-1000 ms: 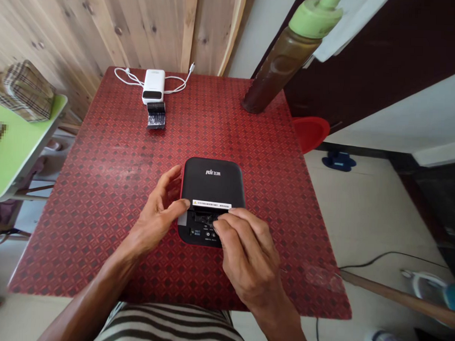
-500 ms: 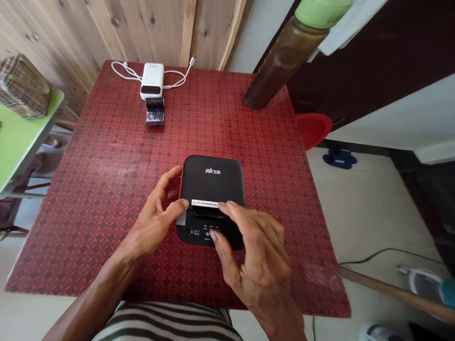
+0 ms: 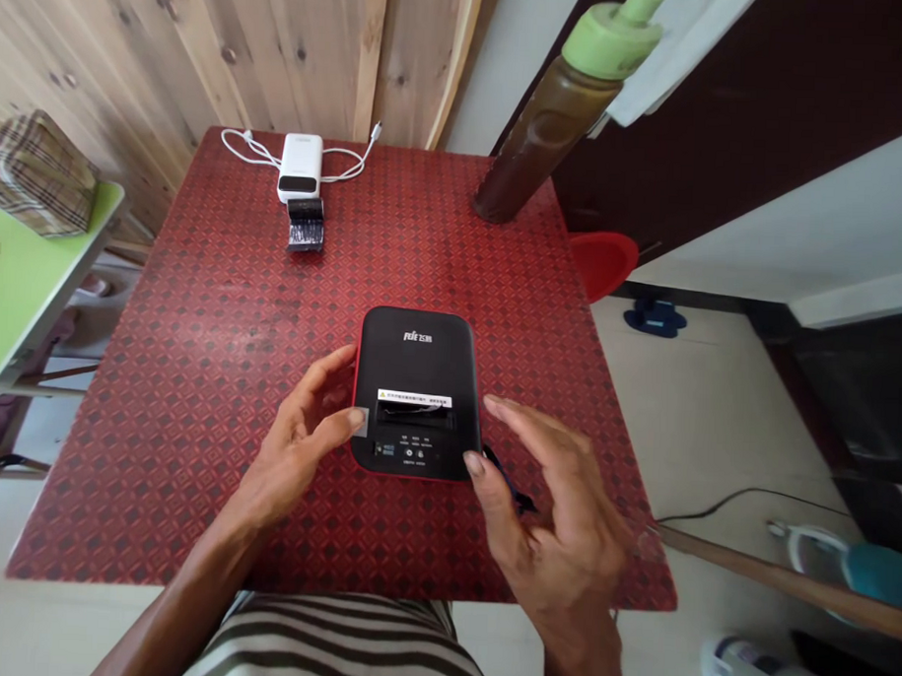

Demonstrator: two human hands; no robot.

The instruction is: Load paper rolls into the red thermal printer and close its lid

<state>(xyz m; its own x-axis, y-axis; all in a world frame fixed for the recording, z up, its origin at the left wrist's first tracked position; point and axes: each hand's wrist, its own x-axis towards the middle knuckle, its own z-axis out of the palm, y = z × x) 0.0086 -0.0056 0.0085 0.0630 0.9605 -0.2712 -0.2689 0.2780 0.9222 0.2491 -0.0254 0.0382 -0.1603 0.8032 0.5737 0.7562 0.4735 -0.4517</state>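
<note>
A black receipt printer (image 3: 420, 367) with a red edge lies on the patterned red table, its paper slot and small buttons nearest me. My left hand (image 3: 300, 436) grips its left side, thumb on the top edge by a clear sticker and fingers along the flank. My right hand (image 3: 564, 500) is off the top at the printer's right, thumb and fingers apart; its thumb tip comes close to the corner, and I cannot tell if it touches. Below that hand shows a dark narrow strip (image 3: 516, 488), partly hidden. Something pale and thin shows at the slot.
At the back of the red table (image 3: 220, 369) lie a white power bank (image 3: 301, 163) with a white cable and a curled black-and-white strip (image 3: 305, 226). A tall brown bottle (image 3: 539, 124) with a green lid stands back right. A red stool (image 3: 605, 265) is beyond the right edge.
My right hand has moved from the printer's slot and buttons to its right side, uncovering them. The dark strip has come into view there. My left hand stays at the left side.
</note>
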